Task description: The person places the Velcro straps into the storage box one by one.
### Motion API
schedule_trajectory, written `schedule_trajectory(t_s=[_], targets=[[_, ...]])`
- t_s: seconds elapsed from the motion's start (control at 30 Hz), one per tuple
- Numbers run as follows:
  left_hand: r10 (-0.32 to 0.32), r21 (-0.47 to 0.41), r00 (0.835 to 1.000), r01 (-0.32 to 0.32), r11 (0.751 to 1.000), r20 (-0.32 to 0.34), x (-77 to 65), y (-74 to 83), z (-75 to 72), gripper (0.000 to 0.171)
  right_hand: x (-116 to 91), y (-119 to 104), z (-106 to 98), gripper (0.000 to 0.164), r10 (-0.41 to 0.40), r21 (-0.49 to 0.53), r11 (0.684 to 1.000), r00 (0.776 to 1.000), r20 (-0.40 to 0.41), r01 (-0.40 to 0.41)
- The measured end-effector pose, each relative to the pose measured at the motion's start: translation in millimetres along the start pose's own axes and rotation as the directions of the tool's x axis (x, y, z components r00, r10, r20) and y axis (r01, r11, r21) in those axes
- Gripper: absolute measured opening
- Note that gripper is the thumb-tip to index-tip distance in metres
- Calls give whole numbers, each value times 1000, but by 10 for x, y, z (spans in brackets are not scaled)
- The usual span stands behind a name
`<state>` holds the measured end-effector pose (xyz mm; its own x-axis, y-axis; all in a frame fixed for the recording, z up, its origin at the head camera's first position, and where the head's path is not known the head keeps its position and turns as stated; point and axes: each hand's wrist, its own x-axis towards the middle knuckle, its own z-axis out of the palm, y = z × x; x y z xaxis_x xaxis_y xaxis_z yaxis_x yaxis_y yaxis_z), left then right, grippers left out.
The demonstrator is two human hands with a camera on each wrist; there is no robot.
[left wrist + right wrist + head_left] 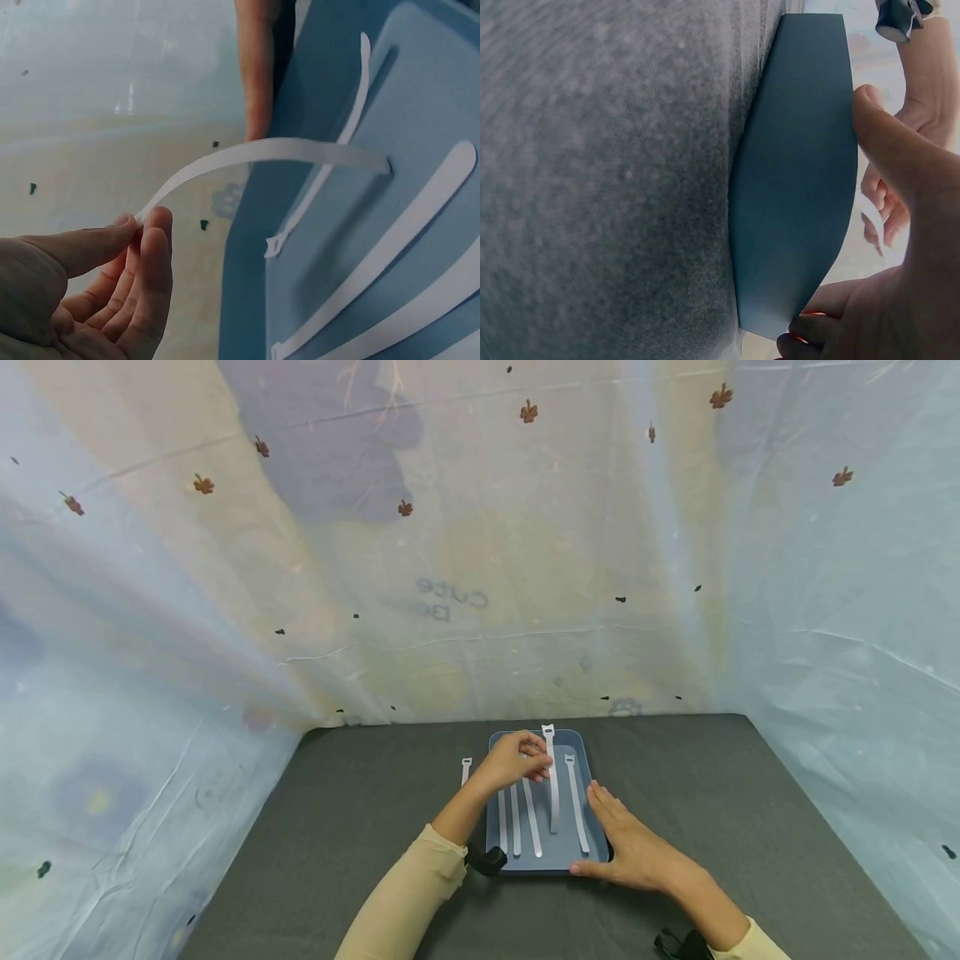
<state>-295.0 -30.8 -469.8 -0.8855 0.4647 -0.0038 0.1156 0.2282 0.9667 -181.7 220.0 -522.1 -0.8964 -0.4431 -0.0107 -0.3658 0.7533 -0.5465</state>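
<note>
My left hand (517, 757) pinches a white cable strap (553, 802) near its slotted head, above the blue-grey tray (555, 865). In the left wrist view, the held strap (247, 152) arches from thumb and fingertips, its tail end at the tray floor. Several similar straps lie lengthwise in the tray, one strap (576, 802) on the right and others left of the held one. At the tray's near right corner, my right hand (633, 847) rests with fingers extended along the right side and thumb at the near edge. The right wrist view shows the tray's outer wall (795, 180).
Another white strap (467, 768) lies just left of the tray, partly hidden by the left forearm. A dark grey cloth (360, 827) covers the table. Pale printed sheets (525, 568) hang behind and at both sides.
</note>
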Motion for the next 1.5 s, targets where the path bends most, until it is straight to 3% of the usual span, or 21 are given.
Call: schedule_trajectory(t_s=[0.43,0.77,1.2,1.5], targets=[[-83,49,996,86,995,-45,224,-133,13,18,-19,-28,-19,128,-2,-4,1000,1000,1,2],[-129,183,986,147,972,-108,342,-212,158,15,-26,-2,-5,128,-9,2,1000,1000,-6,9],[-176,245,970,213,946,-166,335,-204,331,16,-35,-14,-23,128,-30,-1,1000,999,-17,30],[-155,320,970,210,924,-187,384,-303,372,16,-27,0,-15,129,-40,-5,999,999,-24,40]])
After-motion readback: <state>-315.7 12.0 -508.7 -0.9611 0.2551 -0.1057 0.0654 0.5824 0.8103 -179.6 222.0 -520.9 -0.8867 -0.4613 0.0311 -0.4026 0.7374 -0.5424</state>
